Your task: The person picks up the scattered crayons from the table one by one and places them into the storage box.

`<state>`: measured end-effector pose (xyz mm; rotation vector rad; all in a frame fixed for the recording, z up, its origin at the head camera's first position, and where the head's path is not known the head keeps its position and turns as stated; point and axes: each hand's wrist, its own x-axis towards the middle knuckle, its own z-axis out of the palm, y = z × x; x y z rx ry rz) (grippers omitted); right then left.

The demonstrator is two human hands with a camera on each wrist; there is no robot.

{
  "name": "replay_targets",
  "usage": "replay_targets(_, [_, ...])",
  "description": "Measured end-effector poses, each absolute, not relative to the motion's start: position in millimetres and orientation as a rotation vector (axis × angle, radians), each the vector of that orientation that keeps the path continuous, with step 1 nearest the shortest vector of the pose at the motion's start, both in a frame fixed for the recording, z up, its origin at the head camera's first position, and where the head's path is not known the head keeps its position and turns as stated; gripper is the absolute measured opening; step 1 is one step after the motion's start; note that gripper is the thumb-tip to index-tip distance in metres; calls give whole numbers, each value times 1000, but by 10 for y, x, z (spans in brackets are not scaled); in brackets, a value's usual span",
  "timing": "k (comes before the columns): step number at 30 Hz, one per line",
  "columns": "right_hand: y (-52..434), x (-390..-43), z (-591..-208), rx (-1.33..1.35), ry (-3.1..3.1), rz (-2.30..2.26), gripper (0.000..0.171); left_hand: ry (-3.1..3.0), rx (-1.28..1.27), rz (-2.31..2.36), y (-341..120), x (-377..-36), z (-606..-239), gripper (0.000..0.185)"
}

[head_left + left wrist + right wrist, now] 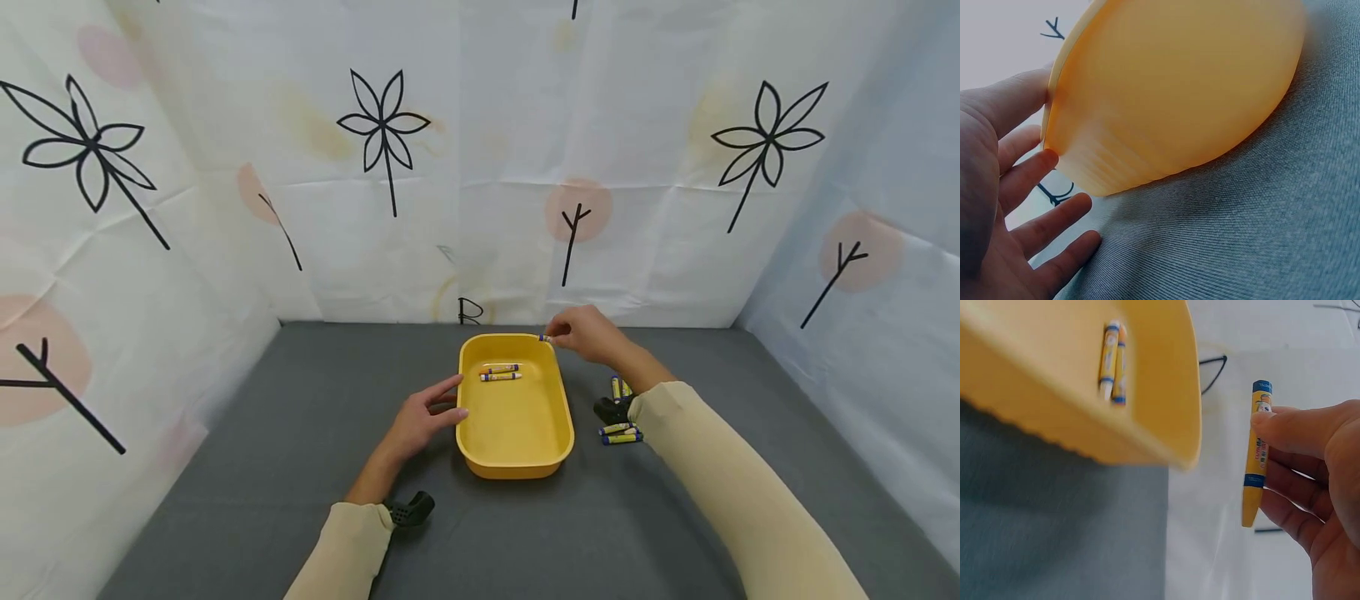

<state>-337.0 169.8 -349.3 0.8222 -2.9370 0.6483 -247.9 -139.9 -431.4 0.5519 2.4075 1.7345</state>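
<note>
A yellow plastic tray (517,429) stands on the grey cloth, with two crayons (501,377) lying side by side at its far end. My left hand (415,425) is at the tray's left side, its fairly straight fingers spread and touching the rim. In the left wrist view its lower fingers (1063,215) stick out beside the tray wall. My right hand (588,335) pinches a yellow crayon (1256,453) between thumb and fingers, near the tray's far right corner. The crayon has a yellow wrapper with blue bands, and its tapered tip points away from the thumb.
Right of the tray, several more crayons (621,433) lie on the grey cloth (315,408), partly hidden by the right wrist's black strap (613,410). White patterned sheets (487,167) close off the back and both sides.
</note>
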Motion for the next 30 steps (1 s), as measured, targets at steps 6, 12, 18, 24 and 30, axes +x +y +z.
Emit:
replay_targets(6, [1423, -3460, -3495, 881, -2962, 663, 13, 2426, 557, 1724, -1389, -2483, -4310, 61])
replay_targets(12, [1172, -3536, -3616, 973, -2964, 597, 9, 2425, 542, 1738, -1387, -2496, -4312, 60])
replay_targets(18, [971, -3578, -3739, 1001, -3025, 576, 8, 2419, 541, 1735, -1395, -2533, -4343, 60])
replay_targets(24, [852, -3624, -3933, 988, -3077, 562, 7, 2417, 524, 1764, -1400, -2658, -4574, 61])
replay_targets(30, [779, -3639, -4090, 983, -3095, 528, 6, 2441, 541, 1782, -1409, -2714, -4677, 62])
